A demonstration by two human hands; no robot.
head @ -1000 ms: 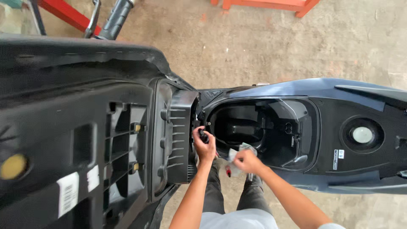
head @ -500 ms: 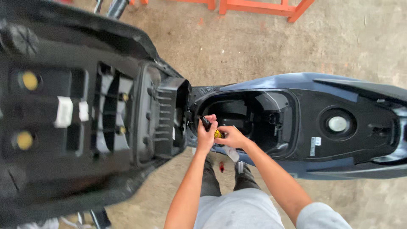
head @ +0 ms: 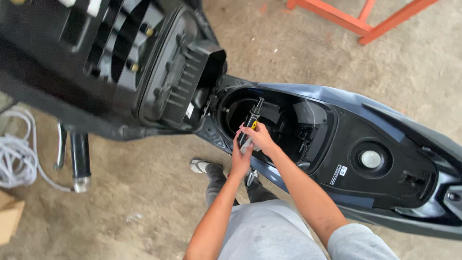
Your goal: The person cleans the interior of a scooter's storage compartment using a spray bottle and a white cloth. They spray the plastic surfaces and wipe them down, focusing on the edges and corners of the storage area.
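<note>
Seen from the head camera, both hands meet at the near rim of the scooter's open storage well (head: 288,120). The right hand (head: 262,137) is clenched around a slim black tool (head: 253,115) with a yellow band, its fingers wrapped about the lower end while the dark upper end sticks up and away over the well. The left hand (head: 240,161) sits just below and left of it, fingers curled up against the same tool's lower end; whether it truly grips it I cannot tell.

A small white rectangular label (head: 338,174) lies on the black panel to the right of the well, near the round pale filler cap (head: 371,159). Another small white sticker (head: 189,110) shows on the underside of the raised seat (head: 120,62), which looms at the left and crowds the well's left edge.

Farther off, an orange metal frame (head: 365,24) stands on the concrete floor (head: 298,53) at the far right. A coil of white cord (head: 14,154) lies at the left, with a cardboard box corner (head: 8,219) near it, and a chrome and black lever (head: 79,161) hangs under the seat.
</note>
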